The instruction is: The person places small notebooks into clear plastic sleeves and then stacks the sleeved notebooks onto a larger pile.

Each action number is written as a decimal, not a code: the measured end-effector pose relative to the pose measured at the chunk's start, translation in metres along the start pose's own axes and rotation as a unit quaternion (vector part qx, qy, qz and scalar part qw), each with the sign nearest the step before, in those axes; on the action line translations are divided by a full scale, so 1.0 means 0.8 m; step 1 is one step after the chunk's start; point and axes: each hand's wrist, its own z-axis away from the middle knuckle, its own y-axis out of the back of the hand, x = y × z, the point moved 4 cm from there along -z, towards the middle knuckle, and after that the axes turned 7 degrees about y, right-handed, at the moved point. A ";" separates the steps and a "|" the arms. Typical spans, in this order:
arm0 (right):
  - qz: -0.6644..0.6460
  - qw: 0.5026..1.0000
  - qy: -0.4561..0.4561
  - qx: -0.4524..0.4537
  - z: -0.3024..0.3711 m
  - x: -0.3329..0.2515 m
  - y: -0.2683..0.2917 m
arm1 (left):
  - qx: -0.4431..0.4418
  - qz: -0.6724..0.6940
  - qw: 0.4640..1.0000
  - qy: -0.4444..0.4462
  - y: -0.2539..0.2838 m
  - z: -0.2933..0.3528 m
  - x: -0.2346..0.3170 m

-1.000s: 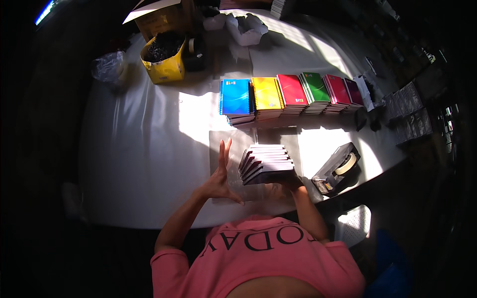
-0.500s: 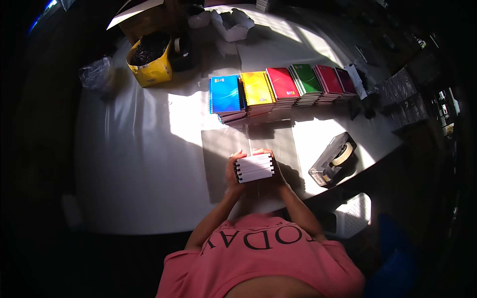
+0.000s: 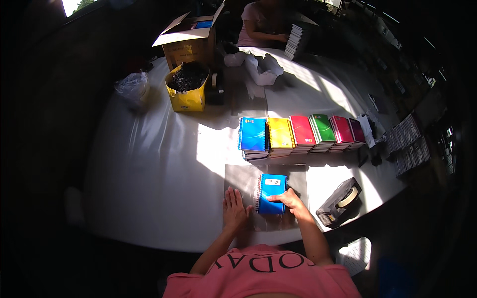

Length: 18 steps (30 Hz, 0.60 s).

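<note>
A blue spiral notebook (image 3: 273, 185) lies face up before me, its coil on the left and a white label near its top. Earlier a small stack was in my hands; how many lie under this one is hidden. My right hand (image 3: 290, 199) grips its right side, thumb across the cover. Beside the coil, my left hand (image 3: 235, 211) rests flat and open, fingers stretched out, on a greyish see-through sheet (image 3: 238, 174). Beyond stand stacks of notebooks in a row: blue (image 3: 253, 135), yellow (image 3: 280, 133), red (image 3: 302, 130), green (image 3: 323, 128) and more reddish ones.
A tape dispenser (image 3: 338, 203) stands at the right table edge. Farther back are a yellow container (image 3: 186, 99) of black bits, an open carton (image 3: 189, 52), a plastic bag (image 3: 133, 87) and crumpled white wrapping (image 3: 263, 72). A person (image 3: 258, 25) sits across the table by stacked notebooks (image 3: 294, 42).
The stack held edge-on between both hands now lies flat, blue cover up. My left hand has let go and moved left onto the sheet. The view has tilted up, showing the far side.
</note>
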 end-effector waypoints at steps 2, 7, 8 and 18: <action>0.016 0.999 -0.025 -0.015 -0.006 -0.002 -0.003 | -0.014 0.011 1.000 0.013 -0.009 0.000 0.000; 0.065 0.997 -0.039 -0.034 -0.014 0.007 0.003 | 0.002 0.009 0.999 0.044 0.016 0.009 0.006; 0.070 0.996 -0.055 -0.031 -0.013 0.008 0.004 | 0.030 0.010 0.998 0.054 0.022 0.010 0.005; 0.068 0.995 -0.044 -0.054 -0.009 -0.006 -0.006 | 0.065 -0.005 0.997 0.032 0.008 0.007 -0.001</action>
